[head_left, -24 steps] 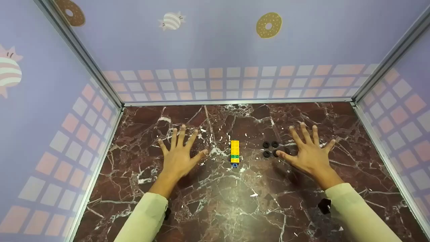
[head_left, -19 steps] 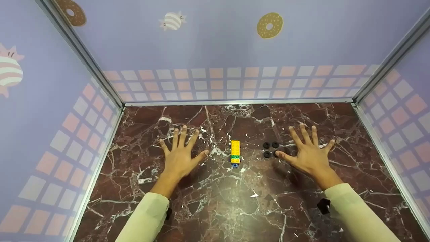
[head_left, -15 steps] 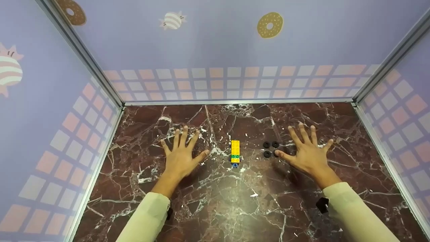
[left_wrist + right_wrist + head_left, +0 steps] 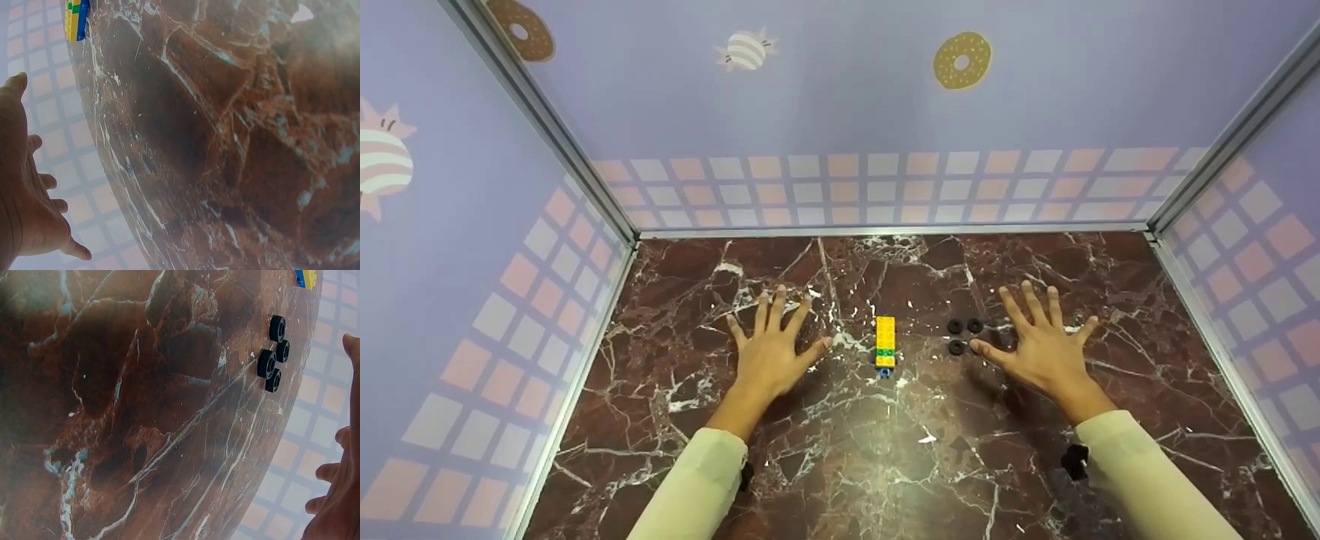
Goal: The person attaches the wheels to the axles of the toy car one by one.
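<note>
In the head view, a long yellow block build with a green band and a blue piece at its near end lies on the marble-patterned table. My left hand is spread flat-fingered to its left, with nothing in its grasp. Farther right, several small black toy wheels lie grouped. My right hand has its fingers spread beside them, and its thumb tip hides one wheel in the head view. The right wrist view shows the hand raised above the table, apart from the wheels.
Purple walls with a printed tile pattern enclose the table at the back and both sides. A metal strip runs along the table's back edge. Small white flecks and pale veins mark the tabletop.
Both hands have drifted slightly inward, the left one to the right and the right one to the left. My right thumb now covers one wheel. The blocks and wheels stay put.
</note>
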A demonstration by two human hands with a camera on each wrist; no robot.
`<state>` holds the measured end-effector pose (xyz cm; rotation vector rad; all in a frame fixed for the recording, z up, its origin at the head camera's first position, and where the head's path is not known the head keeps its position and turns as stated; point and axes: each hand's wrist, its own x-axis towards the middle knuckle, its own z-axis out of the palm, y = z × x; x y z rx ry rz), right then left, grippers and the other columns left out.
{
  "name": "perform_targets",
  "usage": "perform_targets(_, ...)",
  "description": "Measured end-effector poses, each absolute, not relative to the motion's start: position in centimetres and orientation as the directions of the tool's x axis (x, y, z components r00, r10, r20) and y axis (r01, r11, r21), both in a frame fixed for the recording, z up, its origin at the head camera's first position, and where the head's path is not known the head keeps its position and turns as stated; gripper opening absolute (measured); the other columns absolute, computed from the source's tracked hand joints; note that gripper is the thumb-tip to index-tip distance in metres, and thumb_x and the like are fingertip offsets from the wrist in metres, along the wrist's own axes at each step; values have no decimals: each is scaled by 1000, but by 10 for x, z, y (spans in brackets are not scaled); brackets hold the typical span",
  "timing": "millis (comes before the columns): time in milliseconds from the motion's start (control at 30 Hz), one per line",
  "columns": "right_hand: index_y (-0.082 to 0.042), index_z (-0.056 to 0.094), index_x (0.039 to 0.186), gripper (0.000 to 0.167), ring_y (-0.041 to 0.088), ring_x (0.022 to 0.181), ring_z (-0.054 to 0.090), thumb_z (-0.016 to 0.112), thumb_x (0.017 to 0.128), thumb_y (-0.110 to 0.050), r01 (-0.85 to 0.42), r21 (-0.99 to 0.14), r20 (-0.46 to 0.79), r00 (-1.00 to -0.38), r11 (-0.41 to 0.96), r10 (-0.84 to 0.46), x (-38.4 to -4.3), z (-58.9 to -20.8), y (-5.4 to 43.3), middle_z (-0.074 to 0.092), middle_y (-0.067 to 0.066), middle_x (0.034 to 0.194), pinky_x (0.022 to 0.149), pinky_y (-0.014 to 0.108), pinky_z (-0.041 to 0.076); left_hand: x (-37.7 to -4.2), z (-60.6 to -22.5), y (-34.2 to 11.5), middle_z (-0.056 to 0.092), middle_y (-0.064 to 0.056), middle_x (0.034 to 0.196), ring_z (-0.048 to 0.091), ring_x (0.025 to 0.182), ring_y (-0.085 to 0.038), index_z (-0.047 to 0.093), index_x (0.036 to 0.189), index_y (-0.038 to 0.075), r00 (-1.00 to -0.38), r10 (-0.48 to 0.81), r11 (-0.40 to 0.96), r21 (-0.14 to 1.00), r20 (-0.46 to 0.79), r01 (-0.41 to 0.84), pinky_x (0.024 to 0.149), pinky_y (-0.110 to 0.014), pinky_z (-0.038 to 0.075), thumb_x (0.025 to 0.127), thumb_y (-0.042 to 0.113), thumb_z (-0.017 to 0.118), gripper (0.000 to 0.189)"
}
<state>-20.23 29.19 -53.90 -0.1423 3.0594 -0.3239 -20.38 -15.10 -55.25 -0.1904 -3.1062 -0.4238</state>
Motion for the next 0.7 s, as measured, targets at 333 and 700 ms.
perform_targets(333, -34, -1, 178, 112, 50, 170, -10, 43, 95, -94, -74, -210, -77, -993, 975, -92, -202, -544, 291, -2, 11, 187, 113, 94, -20, -202, -560, -137, 8, -9, 188, 9, 174, -41, 26, 176, 37, -992, 124, 948, 294, 19, 124, 129, -88, -6, 103, 83, 46, 89)
perform_targets(700, -30, 4, 179, 111, 52, 170, -8, 42, 97, -93, -74, -219, -93, -991, 973, -97, -203, -545, 288, 0, 13, 187, 114, 92, -22, -198, -561, -122, 10, -6, 188, 7, 174, -39, 28, 176, 37, -989, 147, 942, 306, -7, 138, 130, -87, -5, 104, 80, 46, 86)
